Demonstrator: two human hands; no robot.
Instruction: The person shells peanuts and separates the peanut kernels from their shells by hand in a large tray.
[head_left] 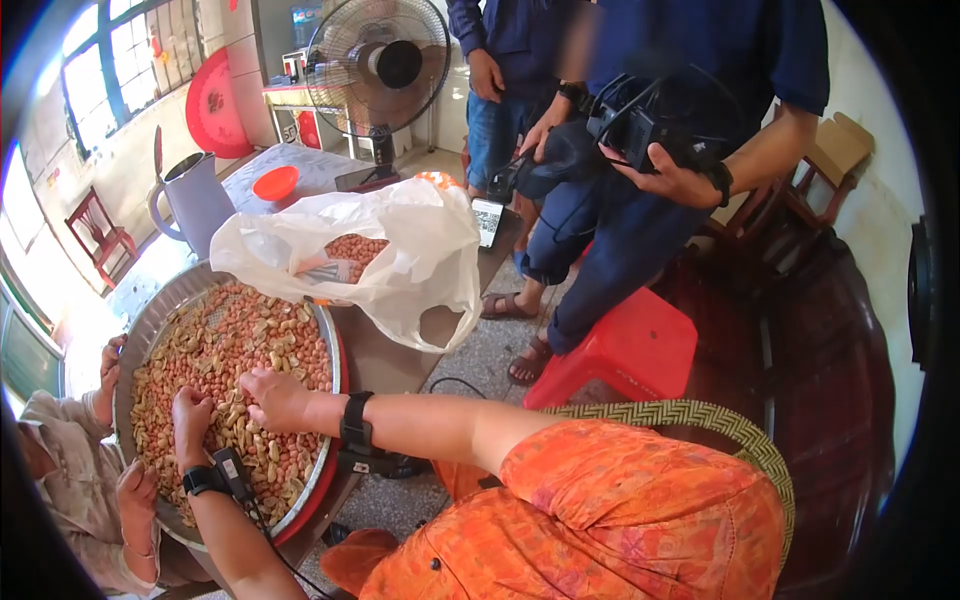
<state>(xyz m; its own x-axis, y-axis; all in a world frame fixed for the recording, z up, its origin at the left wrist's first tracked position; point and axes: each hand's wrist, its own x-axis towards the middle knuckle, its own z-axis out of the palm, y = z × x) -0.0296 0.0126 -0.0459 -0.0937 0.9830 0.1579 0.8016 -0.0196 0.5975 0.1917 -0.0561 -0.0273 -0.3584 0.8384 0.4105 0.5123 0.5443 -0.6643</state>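
Note:
A large round metal tray holds peanuts, many shelled and reddish, others in tan shells. Over its left-centre part is my left hand, fingers curled together just above the peanuts; what they pinch, if anything, is too small to name. My right hand reaches in from the right with its fingers bent down at the nuts, and its fingertips are partly hidden. Both wrists wear black straps. Beyond the tray's upper right edge lies a white plastic bag with reddish peanuts inside.
A co-worker's hands are at the tray's left edge. Behind stand a kettle, an orange-red bowl and a fan. Two people stand ahead, one holding black devices. A red stool is at the right.

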